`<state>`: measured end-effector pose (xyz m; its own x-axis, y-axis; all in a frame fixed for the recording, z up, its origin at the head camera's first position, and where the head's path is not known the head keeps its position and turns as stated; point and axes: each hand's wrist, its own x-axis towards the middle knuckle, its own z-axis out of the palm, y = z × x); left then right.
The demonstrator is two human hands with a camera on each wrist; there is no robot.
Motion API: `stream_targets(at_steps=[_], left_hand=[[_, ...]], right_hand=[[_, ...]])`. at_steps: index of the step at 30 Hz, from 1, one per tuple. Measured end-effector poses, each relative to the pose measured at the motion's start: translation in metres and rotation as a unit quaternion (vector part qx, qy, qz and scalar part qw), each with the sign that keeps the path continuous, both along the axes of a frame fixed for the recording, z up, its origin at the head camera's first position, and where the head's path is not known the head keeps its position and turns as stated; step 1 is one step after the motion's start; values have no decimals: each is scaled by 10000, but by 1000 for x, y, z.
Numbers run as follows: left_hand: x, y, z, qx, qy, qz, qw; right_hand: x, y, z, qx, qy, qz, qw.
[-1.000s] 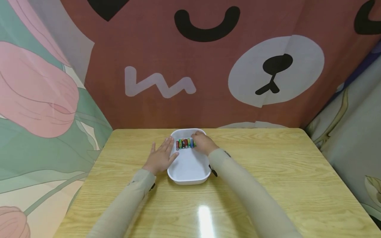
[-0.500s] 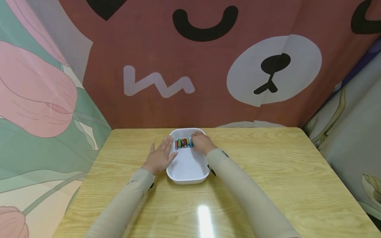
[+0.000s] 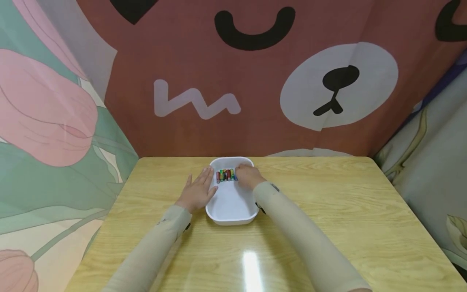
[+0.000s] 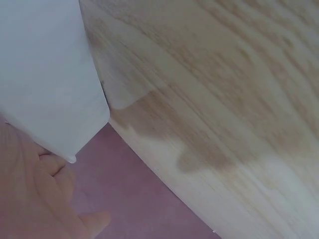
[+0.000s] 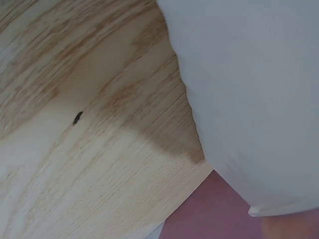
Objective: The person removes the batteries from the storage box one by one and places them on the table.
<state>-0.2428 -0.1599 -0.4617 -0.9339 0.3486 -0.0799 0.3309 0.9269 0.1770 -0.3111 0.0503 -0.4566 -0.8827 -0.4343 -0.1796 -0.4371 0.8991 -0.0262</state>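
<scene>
Two beige sleeves (image 3: 303, 231) are slanting up from the bottom edge of the head view, one at lower left and one at lower right. Between them, at bottom centre, a white patch of glare (image 3: 251, 271) is shining on the wood-grained bench (image 3: 204, 259). A white tray (image 3: 233, 205) with rounded corners is resting just above the middle of the bench, its long sides running away from the viewer. On its left side the left hand (image 3: 196, 194) is lying with fingers straight and thumb spread, the fingertips touching the rim and the thumb pointing in over the tray. On its right side the right hand (image 3: 249, 177) is bending its fingers down inside the tray, at the right end of a row of small coloured batteries (image 3: 226, 175); whether it is pinching one cannot be told, as the fingertips are hidden. The batteries are lying side by side in the upper part of the tray, showing red, green, black, yellow and blue. Beyond the bench, a reddish-brown cloth (image 3: 255, 77) with a drawn bear face is filling the upper centre, while a tulip-patterned cloth (image 3: 43, 113) is hanging at far left.
</scene>
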Motion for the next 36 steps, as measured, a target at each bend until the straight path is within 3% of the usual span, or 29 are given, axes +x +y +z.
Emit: stream_targets(at_steps=[13, 36], left_hand=[[-1, 1, -4, -69, 124, -53, 9999], [-2, 1, -4, -20, 106, 45, 9999]], right_hand=[[0, 2, -1, -119, 253, 159, 9995], [-8, 8, -4, -877, 55, -2, 9961]])
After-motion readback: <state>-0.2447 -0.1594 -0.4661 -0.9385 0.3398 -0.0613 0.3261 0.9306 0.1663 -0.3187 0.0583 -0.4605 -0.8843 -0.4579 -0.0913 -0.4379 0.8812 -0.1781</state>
